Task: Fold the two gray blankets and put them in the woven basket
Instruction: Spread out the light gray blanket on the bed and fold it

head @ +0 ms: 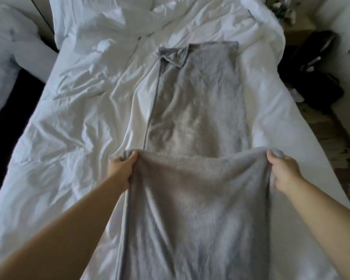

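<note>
A gray fleece blanket (196,110) lies as a long narrow strip down the white bed (73,122), its far end slightly rumpled at the left corner. The near end is lifted off the bed and hangs toward me as a wide flap. My left hand (122,168) grips the flap's left corner and my right hand (284,170) grips its right corner, holding the top edge stretched between them above the strip. Only this one gray blanket shows. No woven basket is in view.
Crumpled white bedding (129,21) covers the far part of the bed. A second white bed or cushion (6,57) stands at the left across a dark gap. A black bag (315,67) and a wooden nightstand (297,31) sit on the floor at the right.
</note>
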The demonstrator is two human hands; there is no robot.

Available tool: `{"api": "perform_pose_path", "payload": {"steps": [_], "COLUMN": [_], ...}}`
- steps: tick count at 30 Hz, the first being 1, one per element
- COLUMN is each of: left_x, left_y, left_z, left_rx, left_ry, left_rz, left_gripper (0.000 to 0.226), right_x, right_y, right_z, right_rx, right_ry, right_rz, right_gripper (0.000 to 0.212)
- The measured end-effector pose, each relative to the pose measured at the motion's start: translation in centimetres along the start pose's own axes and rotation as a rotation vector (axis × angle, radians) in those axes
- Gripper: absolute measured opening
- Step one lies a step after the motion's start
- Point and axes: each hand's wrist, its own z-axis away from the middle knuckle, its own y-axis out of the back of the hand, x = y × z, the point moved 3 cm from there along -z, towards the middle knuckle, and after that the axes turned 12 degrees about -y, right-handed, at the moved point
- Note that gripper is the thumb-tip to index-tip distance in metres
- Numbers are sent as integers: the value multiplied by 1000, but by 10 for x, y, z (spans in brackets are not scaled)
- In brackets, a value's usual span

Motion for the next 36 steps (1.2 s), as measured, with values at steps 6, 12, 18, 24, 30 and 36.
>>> {"api": "perform_pose_path", "payload": {"steps": [6, 12, 18, 24, 30, 36], "left_x": [21, -127, -193, -151, -103, -178], "left_y": [5, 31, 55, 57, 29, 47], "left_z": [-50, 30, 99, 84, 26, 38], "left_rx": [-185, -381, -226, -194, -85, -195], "left_ry": [48, 363, 480, 343, 218, 337], "left_rz": [-72, -321, -300, -289, -170, -391], "left_gripper": [39, 30, 28, 40, 35, 55], "right_x": [-41, 132, 254, 207, 115, 193], "right_y": [-9, 17, 43, 47, 19, 31], "right_z": [-38, -26, 26, 19, -17, -26], "right_rx": [-206, -273, -253, -151, -254, -231], "right_ry": [-115, -468, -638, -384, -290, -394], "right_rz": [247, 421, 333, 283, 91, 417], "right_gripper": [14, 18, 29, 26, 11, 39]}}
